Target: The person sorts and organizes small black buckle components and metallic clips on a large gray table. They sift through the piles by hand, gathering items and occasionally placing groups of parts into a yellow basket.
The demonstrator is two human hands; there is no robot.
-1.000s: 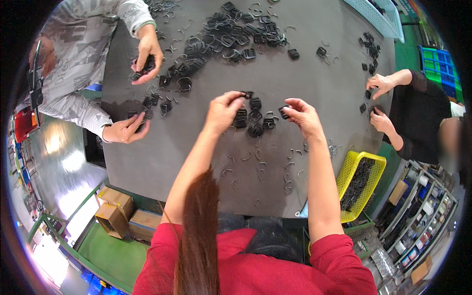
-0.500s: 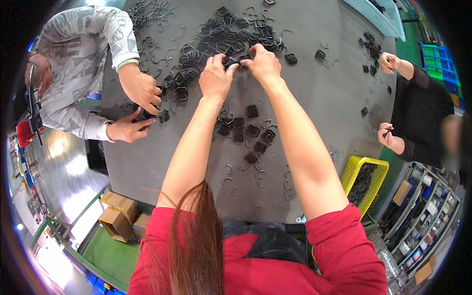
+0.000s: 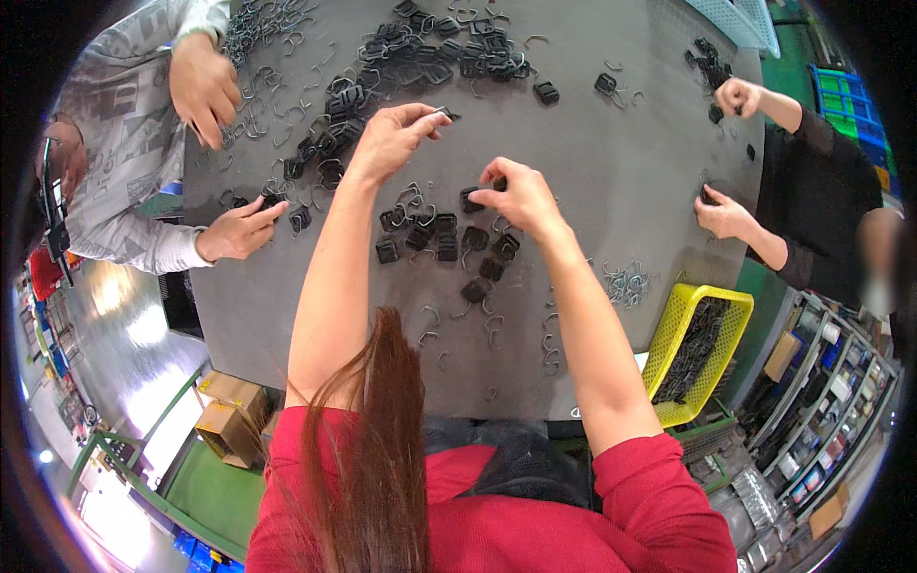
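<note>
My left hand [image 3: 394,141] is raised over the table, thumb and forefinger pinching what looks like a small metal hook [image 3: 445,113]. To its right and nearer me, my right hand [image 3: 523,199] grips a black plastic buckle [image 3: 471,200] between thumb and fingers, partly hidden by them. Just below lies a cluster of black buckles [image 3: 446,237], some with bent wire hooks beside or through them. Beyond my hands spreads a larger heap of black buckles [image 3: 420,69]. Loose wire hooks [image 3: 494,332] are scattered toward the near edge.
At left, a co-worker's hands [image 3: 239,229] work by more buckles; another person's hands [image 3: 728,218] are at the right edge. A yellow basket [image 3: 659,368] of dark parts stands near right, a light blue basket [image 3: 735,24] far right. Hooks [image 3: 263,33] pile up far left on the grey table [image 3: 611,143].
Both my hands have drawn back from the far heap and moved apart, the right one down toward the near cluster with a buckle. The left co-worker's upper hand has swung away.
</note>
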